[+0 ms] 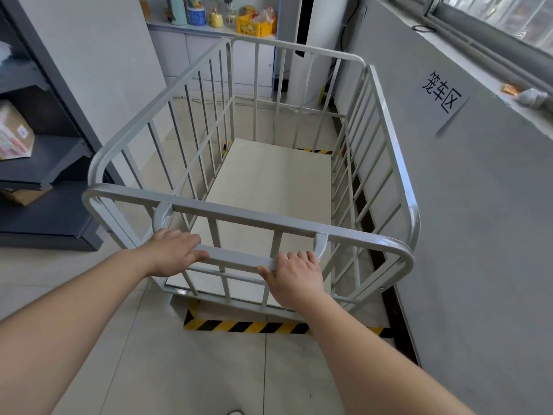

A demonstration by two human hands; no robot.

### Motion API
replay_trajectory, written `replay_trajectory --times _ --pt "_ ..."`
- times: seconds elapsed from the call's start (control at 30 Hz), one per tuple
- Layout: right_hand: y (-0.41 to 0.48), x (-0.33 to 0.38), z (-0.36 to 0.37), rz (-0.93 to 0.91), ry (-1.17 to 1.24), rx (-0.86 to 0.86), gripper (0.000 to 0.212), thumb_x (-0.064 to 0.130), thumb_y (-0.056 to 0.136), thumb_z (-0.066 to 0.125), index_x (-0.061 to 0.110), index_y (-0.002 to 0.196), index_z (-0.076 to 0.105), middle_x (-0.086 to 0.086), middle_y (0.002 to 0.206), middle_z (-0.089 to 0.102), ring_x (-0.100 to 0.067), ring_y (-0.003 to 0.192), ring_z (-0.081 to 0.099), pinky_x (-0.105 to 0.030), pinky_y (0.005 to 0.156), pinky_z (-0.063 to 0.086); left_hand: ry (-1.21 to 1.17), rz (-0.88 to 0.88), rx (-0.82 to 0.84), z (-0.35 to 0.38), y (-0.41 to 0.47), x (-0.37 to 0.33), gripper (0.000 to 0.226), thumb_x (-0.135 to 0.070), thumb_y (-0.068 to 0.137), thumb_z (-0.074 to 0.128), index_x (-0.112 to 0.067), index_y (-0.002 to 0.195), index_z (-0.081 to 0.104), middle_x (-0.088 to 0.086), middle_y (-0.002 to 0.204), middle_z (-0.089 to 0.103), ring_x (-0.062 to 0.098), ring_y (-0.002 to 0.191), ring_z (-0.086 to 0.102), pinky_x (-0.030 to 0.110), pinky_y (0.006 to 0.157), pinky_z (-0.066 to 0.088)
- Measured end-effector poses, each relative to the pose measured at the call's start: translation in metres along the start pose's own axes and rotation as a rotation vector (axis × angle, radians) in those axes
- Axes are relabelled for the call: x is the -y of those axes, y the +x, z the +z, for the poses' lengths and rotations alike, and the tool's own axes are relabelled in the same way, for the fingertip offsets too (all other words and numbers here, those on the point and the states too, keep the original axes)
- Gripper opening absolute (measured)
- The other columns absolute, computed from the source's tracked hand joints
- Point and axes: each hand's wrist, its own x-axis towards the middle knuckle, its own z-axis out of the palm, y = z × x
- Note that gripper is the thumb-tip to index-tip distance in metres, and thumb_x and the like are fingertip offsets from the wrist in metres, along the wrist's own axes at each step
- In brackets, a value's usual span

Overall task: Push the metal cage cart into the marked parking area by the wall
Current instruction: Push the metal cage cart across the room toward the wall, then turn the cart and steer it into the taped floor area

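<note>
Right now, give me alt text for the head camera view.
Two bare hands, left hand and right hand, grip the handle bar of an empty grey metal cage cart standing beside a grey wall, over yellow-and-black striped floor tape.

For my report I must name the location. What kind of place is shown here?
Probably a small storeroom or warehouse corner. A white metal cage cart stands inside yellow-and-black striped floor tape, a white paper wall sign marks the spot, and dark grey metal shelving holds a cardboard parcel.
</note>
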Motion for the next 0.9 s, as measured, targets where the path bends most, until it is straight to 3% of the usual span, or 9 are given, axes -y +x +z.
replay_trajectory --times 0.5,0.67,0.8,0.9 --pt "0.057 0.020 -0.016 0.047 -0.011 0.025 0.064 0.063 0.094 0.017 0.012 0.110 0.052 -0.008 0.110 0.058 -0.029 0.110 0.047 -0.042 0.108 0.024 0.007 0.013 0.056 -0.029 0.045 0.037 0.032 -0.053 0.097 0.027 -0.027 0.093 0.044 -0.007 0.092 0.051 0.014 0.089 0.044 0.034 0.090 0.029" --pt "0.068 0.039 -0.019 0.054 0.024 0.045 0.065 0.063 0.094 0.017 0.011 0.113 0.052 -0.010 0.114 0.057 -0.030 0.113 0.046 -0.043 0.108 0.022 0.004 -0.005 0.211 -0.050 0.051 0.053 0.032 -0.054 0.097 0.031 -0.027 0.093 0.047 -0.006 0.093 0.056 0.013 0.089 0.050 0.033 0.090 0.037" --pt "0.075 0.047 -0.021 0.007 0.108 0.086 0.066 0.062 0.094 0.018 0.010 0.114 0.053 -0.012 0.116 0.056 -0.031 0.114 0.044 -0.045 0.109 0.020 0.050 -0.116 0.366 -0.073 0.058 0.055 0.039 -0.053 0.095 0.039 -0.022 0.110 0.058 -0.003 0.107 0.061 0.014 0.097 0.055 0.030 0.090 0.044" --pt "0.078 0.044 -0.025 -0.096 0.224 0.119 0.061 0.059 0.095 0.025 0.012 0.124 0.052 -0.011 0.123 0.054 -0.030 0.119 0.041 -0.043 0.112 0.018 0.085 -0.149 0.293 -0.087 0.069 0.040 0.037 -0.047 0.093 0.049 -0.020 0.114 0.060 -0.002 0.112 0.062 0.015 0.099 0.057 0.028 0.088 0.046"
